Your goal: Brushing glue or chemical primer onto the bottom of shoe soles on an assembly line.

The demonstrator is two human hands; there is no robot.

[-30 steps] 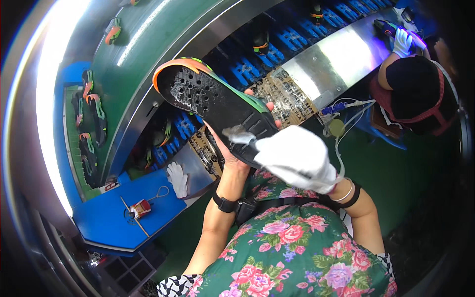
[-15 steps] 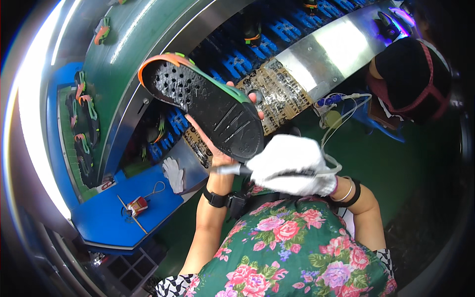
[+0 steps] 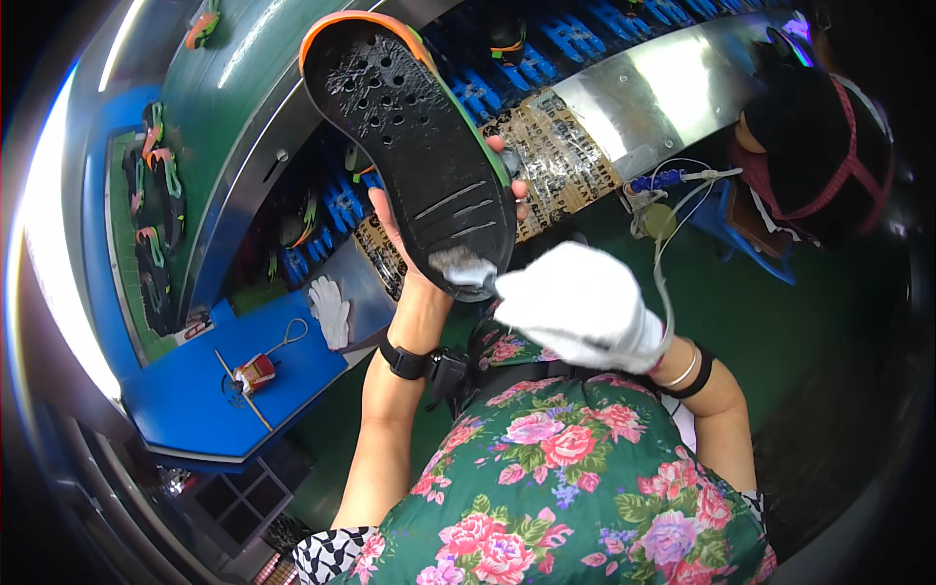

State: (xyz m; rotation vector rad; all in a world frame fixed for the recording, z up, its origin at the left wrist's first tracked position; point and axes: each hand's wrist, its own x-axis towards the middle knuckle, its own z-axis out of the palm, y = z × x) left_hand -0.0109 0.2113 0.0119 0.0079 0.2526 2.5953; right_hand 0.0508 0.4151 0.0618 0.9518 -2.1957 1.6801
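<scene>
My left hand holds up a black shoe sole with an orange and green rim, bottom side facing me, heel end low. My right hand, in a white glove, presses a small brush or cloth tip against the heel end of the sole. A black band sits on my left wrist.
A green conveyor belt carries more soles at the left. Blue racks and a shiny metal shelf run across the top. A spare white glove and a small red tool lie on the blue table. Another person sits at right.
The sole has been raised and tilted more upright. My gloved right hand moved from under the sole to its heel end.
</scene>
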